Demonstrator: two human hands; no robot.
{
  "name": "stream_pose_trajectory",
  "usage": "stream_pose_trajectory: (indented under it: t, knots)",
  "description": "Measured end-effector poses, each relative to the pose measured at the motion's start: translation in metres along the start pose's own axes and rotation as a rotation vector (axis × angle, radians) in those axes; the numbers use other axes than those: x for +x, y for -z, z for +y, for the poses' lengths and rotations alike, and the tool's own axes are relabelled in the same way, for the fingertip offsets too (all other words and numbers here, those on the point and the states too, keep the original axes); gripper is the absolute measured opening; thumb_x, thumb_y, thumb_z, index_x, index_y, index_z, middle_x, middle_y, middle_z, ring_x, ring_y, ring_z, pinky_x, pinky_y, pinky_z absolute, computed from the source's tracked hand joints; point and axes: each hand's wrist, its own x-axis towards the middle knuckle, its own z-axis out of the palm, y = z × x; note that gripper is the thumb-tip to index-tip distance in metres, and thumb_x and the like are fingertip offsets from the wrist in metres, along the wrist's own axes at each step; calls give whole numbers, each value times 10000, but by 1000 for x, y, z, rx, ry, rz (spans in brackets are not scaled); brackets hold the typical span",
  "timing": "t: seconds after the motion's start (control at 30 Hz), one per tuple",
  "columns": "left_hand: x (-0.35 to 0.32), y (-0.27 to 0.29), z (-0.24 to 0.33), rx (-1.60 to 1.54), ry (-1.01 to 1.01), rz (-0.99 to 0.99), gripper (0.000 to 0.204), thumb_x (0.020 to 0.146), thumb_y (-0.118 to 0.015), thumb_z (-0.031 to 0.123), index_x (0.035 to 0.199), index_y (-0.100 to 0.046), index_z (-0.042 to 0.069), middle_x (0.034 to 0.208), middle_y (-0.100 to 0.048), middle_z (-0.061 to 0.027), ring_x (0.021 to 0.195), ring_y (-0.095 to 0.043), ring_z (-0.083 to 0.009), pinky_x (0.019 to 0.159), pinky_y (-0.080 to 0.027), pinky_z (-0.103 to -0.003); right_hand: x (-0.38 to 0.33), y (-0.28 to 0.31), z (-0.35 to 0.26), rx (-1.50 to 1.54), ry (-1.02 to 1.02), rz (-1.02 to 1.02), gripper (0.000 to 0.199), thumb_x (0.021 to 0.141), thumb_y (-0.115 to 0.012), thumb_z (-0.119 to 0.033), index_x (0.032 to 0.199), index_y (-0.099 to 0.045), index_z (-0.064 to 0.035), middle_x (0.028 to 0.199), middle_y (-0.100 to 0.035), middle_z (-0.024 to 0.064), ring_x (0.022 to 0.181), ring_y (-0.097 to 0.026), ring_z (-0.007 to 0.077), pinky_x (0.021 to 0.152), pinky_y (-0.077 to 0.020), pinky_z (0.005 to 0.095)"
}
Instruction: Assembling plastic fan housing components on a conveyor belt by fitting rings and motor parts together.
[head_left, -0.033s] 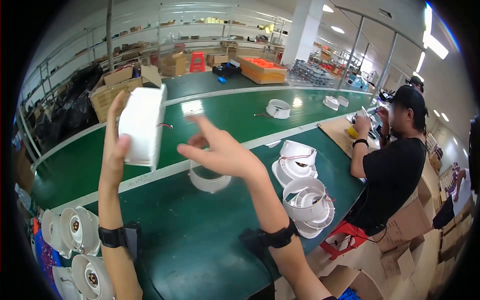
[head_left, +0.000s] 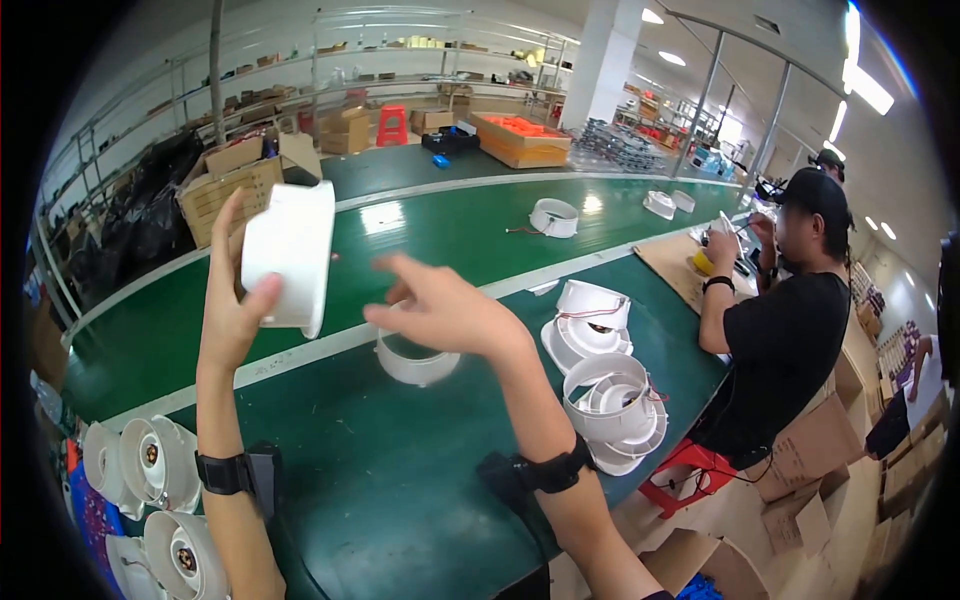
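Note:
My left hand point(head_left: 232, 312) is raised and grips a white round plastic housing point(head_left: 292, 252) by its side, holding it above the green belt point(head_left: 390, 500). Beside it, my right hand point(head_left: 452, 312) hovers empty with its fingers spread. A white plastic ring point(head_left: 415, 364) lies on the belt just below and behind that hand. Both wrists wear black bands.
White fan housings with wires are stacked to the right point(head_left: 612, 405), and more lie at the lower left point(head_left: 140, 465). A person in black point(head_left: 785, 340) works at the belt's right end, by a red stool point(head_left: 690, 472). Another housing point(head_left: 553, 216) sits on the far belt; cardboard boxes point(head_left: 235, 180) stand behind.

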Motion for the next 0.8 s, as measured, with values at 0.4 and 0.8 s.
stream_pose_trajectory:
  t: [0.4,0.8]
  knots:
    - [-25,9,-104,1113,114,191,1008,538,-875,426,1414,-461,149,1478,-383,-212,1301,-393,-427,922,-440,-609,7,-53,25,-671,-211,-382,197,756,-638,-168,933,-720,-138,913,-724,132,926,-694,322,796,-542,437]
    - [-18,41,-153,1035,544,336,994,617,-846,423,1459,-409,127,1509,-322,-230,1348,-341,-444,988,-392,-620,7,-37,14,-580,-173,7,196,746,-733,-107,923,-737,-20,880,-709,184,839,-685,324,781,-534,398]
